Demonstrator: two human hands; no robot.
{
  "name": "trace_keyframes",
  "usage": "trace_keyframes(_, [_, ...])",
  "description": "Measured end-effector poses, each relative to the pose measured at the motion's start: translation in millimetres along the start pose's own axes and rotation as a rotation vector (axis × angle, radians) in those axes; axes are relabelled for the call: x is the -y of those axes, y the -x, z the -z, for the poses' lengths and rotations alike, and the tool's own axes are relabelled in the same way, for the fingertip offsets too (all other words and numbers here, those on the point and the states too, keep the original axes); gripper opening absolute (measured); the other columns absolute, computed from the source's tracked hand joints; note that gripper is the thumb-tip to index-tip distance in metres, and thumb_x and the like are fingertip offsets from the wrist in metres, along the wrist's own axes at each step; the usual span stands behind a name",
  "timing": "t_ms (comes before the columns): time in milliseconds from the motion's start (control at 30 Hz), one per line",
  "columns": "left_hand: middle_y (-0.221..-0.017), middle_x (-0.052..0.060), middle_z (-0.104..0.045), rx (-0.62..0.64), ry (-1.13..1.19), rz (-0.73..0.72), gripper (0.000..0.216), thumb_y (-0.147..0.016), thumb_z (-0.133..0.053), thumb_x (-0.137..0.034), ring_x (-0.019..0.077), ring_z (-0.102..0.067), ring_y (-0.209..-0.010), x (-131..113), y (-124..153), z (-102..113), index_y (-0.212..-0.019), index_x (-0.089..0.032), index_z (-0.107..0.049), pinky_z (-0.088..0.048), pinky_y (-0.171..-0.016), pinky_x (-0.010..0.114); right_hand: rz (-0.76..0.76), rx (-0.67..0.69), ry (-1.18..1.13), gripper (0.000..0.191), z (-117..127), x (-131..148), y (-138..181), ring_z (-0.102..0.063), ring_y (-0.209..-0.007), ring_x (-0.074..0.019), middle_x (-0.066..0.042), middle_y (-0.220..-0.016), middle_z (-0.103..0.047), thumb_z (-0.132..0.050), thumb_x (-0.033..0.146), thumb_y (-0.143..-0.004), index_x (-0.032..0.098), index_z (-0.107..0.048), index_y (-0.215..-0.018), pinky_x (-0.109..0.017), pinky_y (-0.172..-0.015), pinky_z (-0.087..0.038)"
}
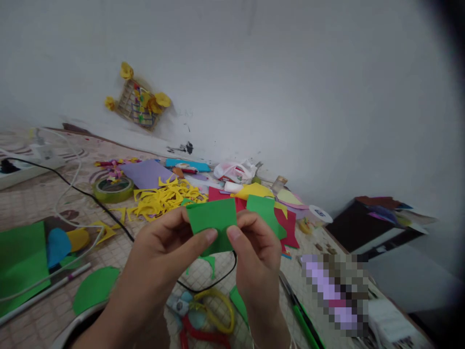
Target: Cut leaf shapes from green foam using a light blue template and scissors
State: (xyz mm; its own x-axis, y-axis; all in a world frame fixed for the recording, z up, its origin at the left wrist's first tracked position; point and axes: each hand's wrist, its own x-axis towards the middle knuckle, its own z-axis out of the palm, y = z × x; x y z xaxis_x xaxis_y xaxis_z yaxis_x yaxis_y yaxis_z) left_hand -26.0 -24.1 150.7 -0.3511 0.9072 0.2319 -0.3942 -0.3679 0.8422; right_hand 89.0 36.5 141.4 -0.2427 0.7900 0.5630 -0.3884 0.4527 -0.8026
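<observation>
A small piece of green paper is held up in front of me by both hands, well above the table. My left hand pinches its left side, the thumb lying across the near face. At the right edge, my right hand grips it between thumb and fingers. Below the hands lie scissors with yellow handles and a red-handled tool, partly cut off by the frame. A green cutter rests to the right. Left of my left forearm is a round green paper cutout.
Yellow paper scraps are heaped behind my hands, near a roll of tape. Black and white cables cross the left side. Green sheets lie at far left, a dark box at right. A wall stands behind.
</observation>
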Motion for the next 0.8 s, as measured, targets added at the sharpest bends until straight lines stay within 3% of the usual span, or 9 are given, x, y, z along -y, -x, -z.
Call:
trace_keyframes(267, [-0.052,-0.009,-0.059,-0.126,-0.009,-0.020,0.018,-0.066,-0.087,-0.016,0.0037,-0.049,-0.052,1.8,-4.1,4.2,-0.056,-0.024,-0.074,-0.043,-0.049,0.008,0.058,-0.113,-0.083,0.016,-1.5,-7.7,1.6,-0.055,-0.067,-0.0086,0.007,-0.072,-0.061,-0.069,0.010,-0.087,0.024,-0.070,-0.080,-0.014,-0.064,-0.048])
trace_keyframes(367, [-0.052,-0.009,-0.060,-0.126,-0.018,-0.011,0.019,-0.064,-0.087,-0.015,0.0042,-0.050,-0.052,1.9,-5.9,3.6,-0.054,-0.024,-0.074,-0.043,-0.049,0.009,0.052,-0.121,-0.067,0.015,-0.7,-8.5,1.2,-0.053,-0.066,-0.0084,0.007,-0.071,-0.060,-0.070,0.012,-0.087,0.024,-0.070,-0.079,-0.014,-0.062,-0.047])
trace_keyframes(500, [-0.065,-0.007,-0.071,-0.184,-0.026,-0.023,0.013,-0.063,-0.088,-0.018,0.0070,-0.060,-0.063,-1.8,-7.5,4.7,-0.065,-0.026,-0.079,-0.049,-0.058,0.011,0.024,-0.111,-0.064,0.013,0.8,-8.4,-0.4,-0.048,-0.062,-0.0087,0.007,-0.068,-0.056,-0.070,0.015,-0.088,0.024,-0.068,-0.079,-0.015,-0.057,-0.044])
trace_keyframes(633, [-0.058,-0.007,-0.065,-0.210,-0.065,-0.101,0.010,-0.066,-0.086,-0.021,0.0055,-0.053,-0.057,-3.9,-4.8,5.7,-0.064,-0.025,-0.077,-0.043,-0.052,0.009,0.032,-0.106,-0.041,0.014,1.1,-8.3,-1.3,-0.045,-0.060,-0.0089,0.008,-0.067,-0.054,-0.071,0.013,-0.087,0.024,-0.068,-0.078,-0.015,-0.054,-0.042])
trace_keyframes(800, [-0.066,-0.007,-0.067,-0.236,-0.039,-0.120,0.011,-0.067,-0.087,-0.022,0.0065,-0.056,-0.063,-2.8,-3.9,3.1,-0.069,-0.025,-0.077,-0.046,-0.058,0.010,0.035,-0.112,-0.024,0.015,-0.4,-9.3,-0.5,-0.046,-0.060,-0.0087,0.008,-0.067,-0.054,-0.070,0.013,-0.087,0.024,-0.067,-0.078,-0.015,-0.055,-0.042])
